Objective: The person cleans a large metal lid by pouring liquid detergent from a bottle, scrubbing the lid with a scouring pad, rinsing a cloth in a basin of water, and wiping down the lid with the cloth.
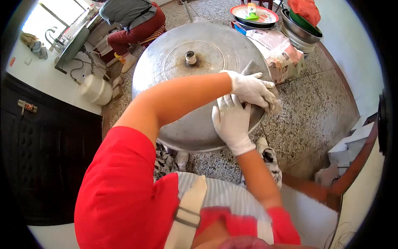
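Observation:
A large round metal lid (188, 124) with a dark-topped knob (190, 57) at its centre fills the upper middle of the head view. My left arm crosses over it, and my left hand (252, 89), in a white glove, presses a grey cloth (251, 68) against the lid's right rim. Part of the cloth shows beyond the fingertips; the rest is hidden beneath the hand. Close below, my gloved right hand (233, 123) lies flat on the lid near its front right edge, fingers spread, holding nothing.
Another person (132, 20) sits beyond the lid at the upper left, near a sink (76, 43). A white bucket (96, 90) stands at left. Paper sacks (282, 54), stacked basins (302, 31) and a red-rimmed tray (265, 15) are at upper right. Steps (352, 145) lie at right.

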